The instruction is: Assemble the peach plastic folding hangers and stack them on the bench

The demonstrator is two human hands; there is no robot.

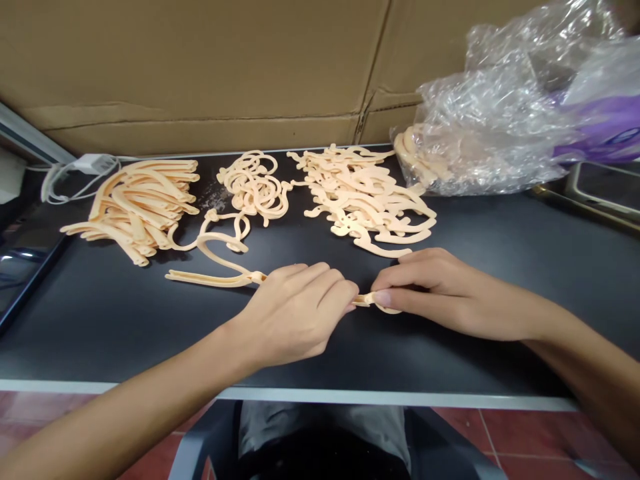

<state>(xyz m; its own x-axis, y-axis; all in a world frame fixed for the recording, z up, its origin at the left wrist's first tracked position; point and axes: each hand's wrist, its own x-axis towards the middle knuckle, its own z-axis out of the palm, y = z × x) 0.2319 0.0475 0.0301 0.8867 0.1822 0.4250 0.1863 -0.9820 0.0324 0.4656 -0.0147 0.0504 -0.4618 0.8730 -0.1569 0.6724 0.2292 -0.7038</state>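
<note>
My left hand (295, 310) is closed on a peach plastic strap piece (210, 277) whose long arms trail off to the left across the black table (500, 253). My right hand (435, 287) pinches a small curved peach plastic piece (373, 300) right where it meets the strap's end, between the two hands. Both hands rest low on the table near its front edge, fingertips almost touching.
Behind the hands lie three piles of peach plastic parts: long straps (140, 203) at left, loops (255, 183) in the middle, hooked pieces (367, 197) at right. A clear plastic bag (500, 113) with more parts sits back right, beside a tray (600, 190). Cardboard (225, 67) stands behind. A white charger (90, 163) lies far left.
</note>
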